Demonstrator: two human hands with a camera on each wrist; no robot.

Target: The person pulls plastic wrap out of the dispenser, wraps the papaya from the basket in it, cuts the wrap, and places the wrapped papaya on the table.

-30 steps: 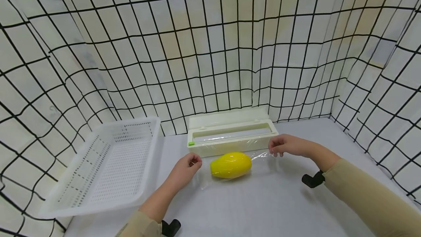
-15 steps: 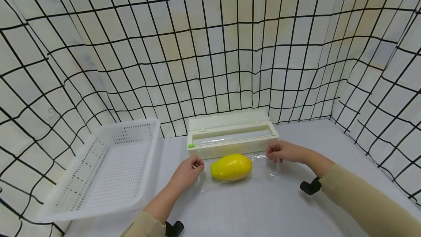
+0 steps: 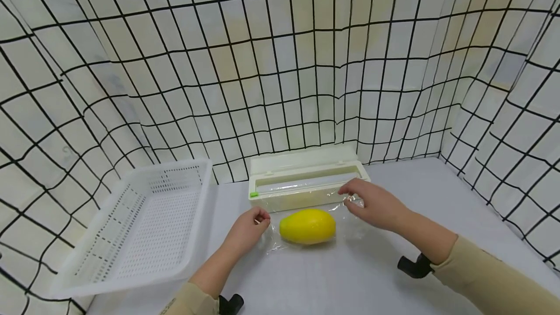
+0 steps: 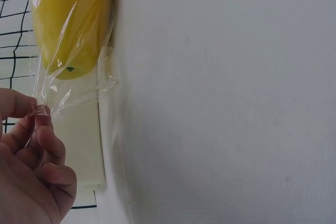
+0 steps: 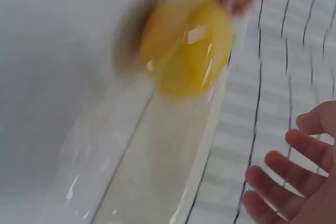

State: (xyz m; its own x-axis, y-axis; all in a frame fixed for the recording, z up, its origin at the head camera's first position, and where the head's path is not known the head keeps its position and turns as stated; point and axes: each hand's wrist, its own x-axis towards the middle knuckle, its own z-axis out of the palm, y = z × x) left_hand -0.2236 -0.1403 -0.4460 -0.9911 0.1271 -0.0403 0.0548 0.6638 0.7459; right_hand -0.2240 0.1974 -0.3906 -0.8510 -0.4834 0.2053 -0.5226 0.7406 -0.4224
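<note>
A yellow papaya-shaped fruit lies on the white table with clear cling film over it. In the left wrist view, a small dark green spot marks its near end. My left hand pinches a gathered corner of the film between thumb and forefinger, left of the fruit. My right hand hovers to the fruit's right, by the front of the box, and its fingers are spread and hold nothing in the right wrist view. Behind the fruit stands a cream cling film dispenser box with its lid up and the roll inside.
A white perforated plastic basket stands on the left of the table. Black wire grid over pale sheeting closes off the back and both sides. The film spreads from the box's front over the table around the fruit.
My right hand has let go of the film's right side, opened its fingers and moved left toward the box. The left hand keeps its pinch, almost in place. The fruit sits slightly lower in view.
</note>
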